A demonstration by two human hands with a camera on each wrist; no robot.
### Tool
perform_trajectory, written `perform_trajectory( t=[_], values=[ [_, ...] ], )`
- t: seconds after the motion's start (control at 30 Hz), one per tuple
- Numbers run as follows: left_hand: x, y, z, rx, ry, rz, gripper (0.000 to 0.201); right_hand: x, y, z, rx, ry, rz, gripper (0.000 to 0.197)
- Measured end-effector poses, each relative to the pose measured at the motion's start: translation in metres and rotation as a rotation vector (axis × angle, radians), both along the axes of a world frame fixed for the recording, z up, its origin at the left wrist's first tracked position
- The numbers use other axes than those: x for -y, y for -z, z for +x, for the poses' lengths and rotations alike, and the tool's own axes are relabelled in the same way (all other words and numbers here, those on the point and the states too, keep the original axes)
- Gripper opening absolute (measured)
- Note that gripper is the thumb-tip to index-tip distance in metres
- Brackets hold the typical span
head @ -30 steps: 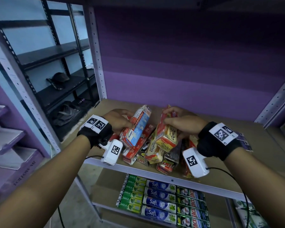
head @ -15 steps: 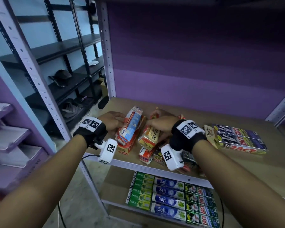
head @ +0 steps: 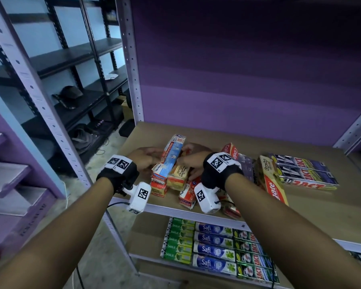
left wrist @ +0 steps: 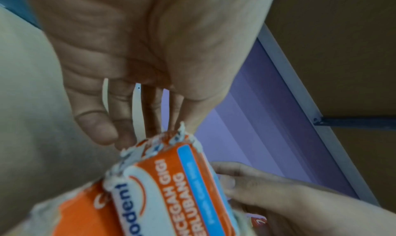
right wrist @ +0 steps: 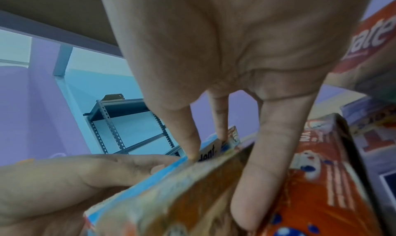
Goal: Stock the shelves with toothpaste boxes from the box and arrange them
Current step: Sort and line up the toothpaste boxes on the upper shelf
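Both hands have closed in, left hand and right hand gripping 1 blue toothpaste box.

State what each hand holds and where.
Both hands grip the blue box: left hand on its left side, right hand on its right.

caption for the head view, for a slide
Both hands, left and right, gather a bundle of toothpaste boxes on the shelf, with stocked rows below.
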State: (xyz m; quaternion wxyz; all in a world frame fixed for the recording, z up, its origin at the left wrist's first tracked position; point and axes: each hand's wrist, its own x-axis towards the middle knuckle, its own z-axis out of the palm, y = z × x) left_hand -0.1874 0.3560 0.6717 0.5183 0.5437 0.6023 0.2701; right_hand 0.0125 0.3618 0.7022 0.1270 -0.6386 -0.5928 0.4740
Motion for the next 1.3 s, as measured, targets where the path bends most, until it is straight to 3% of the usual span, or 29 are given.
perform_trajectory(
  t=[0.13, 0.23, 0.37, 0.63, 0.87, 0.97, 1.13, 1.3],
  values=[
    [-0.002, -0.003, 0.0, -0.074, -0.006, 0.024, 0.036, 0.0, -0.004, 0.003, 0.124, -0.09, 0.033, 0.019],
    [-0.005, -0.011, 0.004, -0.147, -0.001, 0.082, 0.033, 0.001, -0.007, 0.011, 0.067, -0.038, 0.024, 0.017],
    [-0.008, -0.023, 0.015, -0.403, 0.049, 0.261, 0.026, 0.002, -0.021, 0.031, 0.098, -0.052, 0.084, 0.023],
    [-0.009, -0.044, 0.055, -0.718, 0.316, 0.454, 0.031, 0.011, -0.043, 0.083, 0.053, 0.098, 0.158, 0.018],
    [-0.012, -0.047, 0.079, -0.795, 0.449, 0.292, 0.03, 0.015, -0.045, 0.113, 0.502, -0.003, 0.31, 0.04],
    [-0.016, -0.049, 0.08, -0.739, 0.424, 0.254, 0.026, 0.019, -0.04, 0.111, 0.422, 0.063, 0.216, 0.046],
    [-0.02, -0.047, 0.071, -0.662, 0.373, 0.242, 0.02, 0.021, -0.03, 0.1, 0.383, 0.062, 0.143, 0.08],
    [-0.024, -0.043, 0.061, -0.601, 0.348, 0.245, 0.025, 0.018, -0.027, 0.092, 0.434, -0.033, 0.131, 0.084]
  ],
)
